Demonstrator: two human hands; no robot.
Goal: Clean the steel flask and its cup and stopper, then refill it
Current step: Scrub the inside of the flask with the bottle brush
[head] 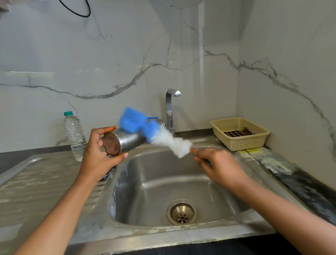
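My left hand (97, 154) grips the steel flask (124, 141) near its base, holding it sideways above the sink's left rim with its bottom facing me. My right hand (220, 167) holds the handle of a bottle brush (163, 137) with blue and white bristles. The brush is blurred and lies across the flask's far end; the flask's mouth is hidden behind the bristles. A small blue object shows under my left wrist on the drainboard. I cannot make out the cup or the stopper.
The steel sink (165, 186) with its drain (182, 212) lies below my hands. The tap (171, 108) stands behind, with no water running. A plastic water bottle (74, 134) stands at the back left. A cream basket (239, 133) sits at the back right.
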